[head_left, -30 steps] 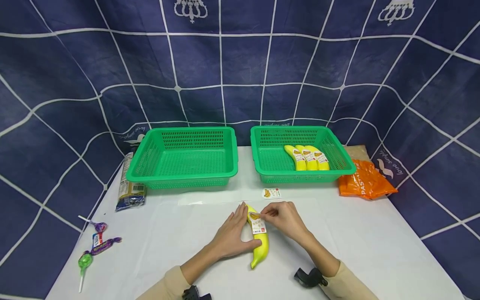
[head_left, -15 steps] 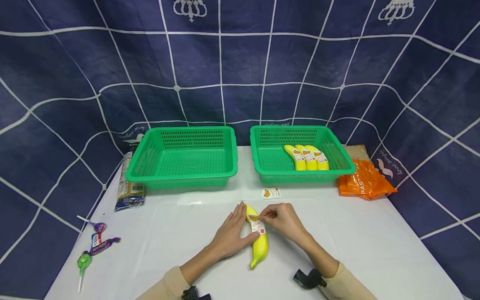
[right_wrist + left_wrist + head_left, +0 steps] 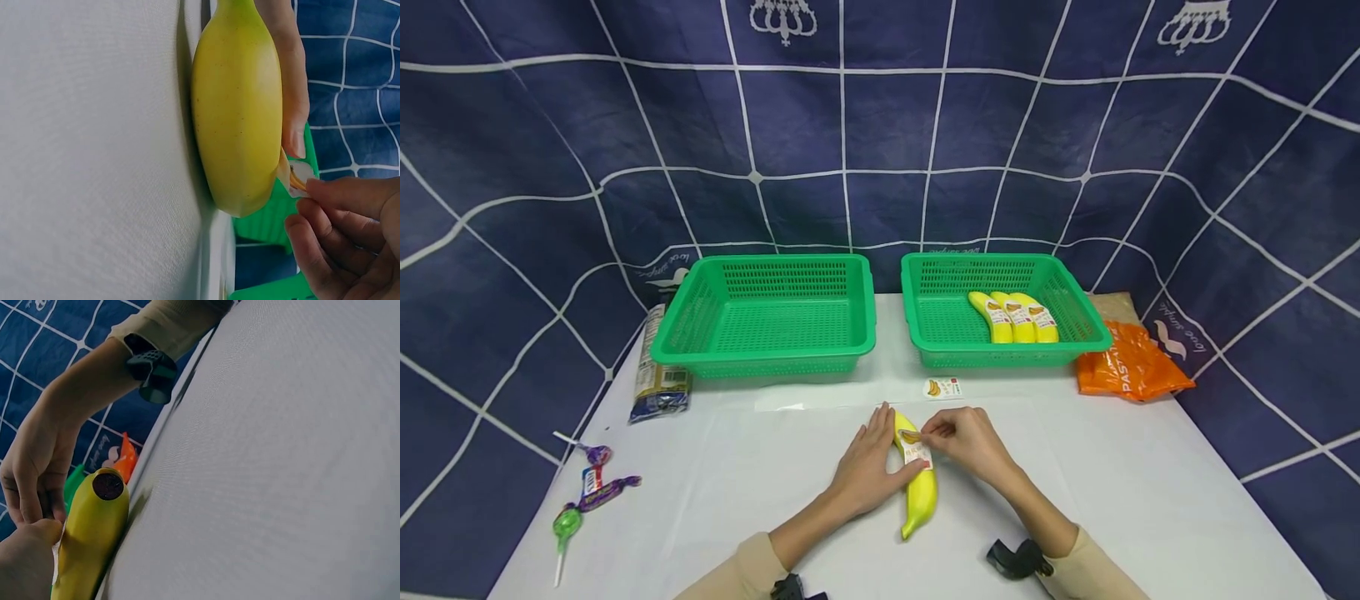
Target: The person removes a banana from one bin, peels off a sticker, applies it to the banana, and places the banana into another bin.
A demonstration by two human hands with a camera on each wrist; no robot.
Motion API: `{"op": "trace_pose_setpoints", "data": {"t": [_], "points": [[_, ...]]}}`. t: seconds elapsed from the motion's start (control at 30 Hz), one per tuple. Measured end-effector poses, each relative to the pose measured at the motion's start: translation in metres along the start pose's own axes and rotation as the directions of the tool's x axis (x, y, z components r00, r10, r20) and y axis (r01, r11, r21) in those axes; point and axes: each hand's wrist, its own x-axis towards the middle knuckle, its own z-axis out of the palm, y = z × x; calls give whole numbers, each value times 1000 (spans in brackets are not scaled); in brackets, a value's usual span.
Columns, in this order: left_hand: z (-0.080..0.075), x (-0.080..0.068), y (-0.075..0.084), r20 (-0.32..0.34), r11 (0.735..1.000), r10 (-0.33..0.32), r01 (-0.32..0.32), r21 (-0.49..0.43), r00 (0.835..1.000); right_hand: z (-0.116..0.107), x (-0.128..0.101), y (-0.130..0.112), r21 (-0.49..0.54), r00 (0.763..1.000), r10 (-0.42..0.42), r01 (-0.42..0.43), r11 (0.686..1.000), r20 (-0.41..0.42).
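Note:
A yellow banana (image 3: 919, 500) lies on the white table, its long axis running away from me. Across its upper side is a white label (image 3: 916, 452) with a banana picture; one end is lifted off the skin. My right hand (image 3: 966, 437) pinches that lifted end between thumb and forefinger, as the right wrist view shows with the label end (image 3: 300, 177). My left hand (image 3: 868, 467) rests along the banana's left side, fingers straight, its thumb pressing on the lower part of the label. In the left wrist view the banana (image 3: 94, 537) shows its dark end.
A green basket (image 3: 763, 362) stands back left; another green basket (image 3: 1011, 357) at back right holds 3 labelled bananas (image 3: 1013, 317). A second label (image 3: 942, 387) lies on a clear strip (image 3: 820, 396). Pasta bags (image 3: 1123, 362) and candies (image 3: 597, 492) sit at the sides.
My left thumb has moved up from the bare banana below the label onto the label's lower part. My right hand has stayed at the label's far end.

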Motion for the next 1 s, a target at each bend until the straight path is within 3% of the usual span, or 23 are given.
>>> {"op": "trace_pose_setpoints", "data": {"t": [0.3, 0.5, 0.73, 1.0], "points": [[2, -1, 0, -5, 1000, 6, -6, -5, 1000, 3, 4, 7, 10, 999, 52, -52, 999, 0], [2, -2, 0, 0, 1000, -7, 7, -5, 1000, 6, 9, 18, 76, 992, 116, -119, 990, 44], [3, -1, -2, 2, 1000, -8, 8, -20, 1000, 10, 14, 29, 187, 957, 248, -274, 943, 149], [2, 0, -1, -2, 1000, -7, 7, -21, 1000, 12, 17, 35, 279, 931, 294, -348, 895, 218]]}}
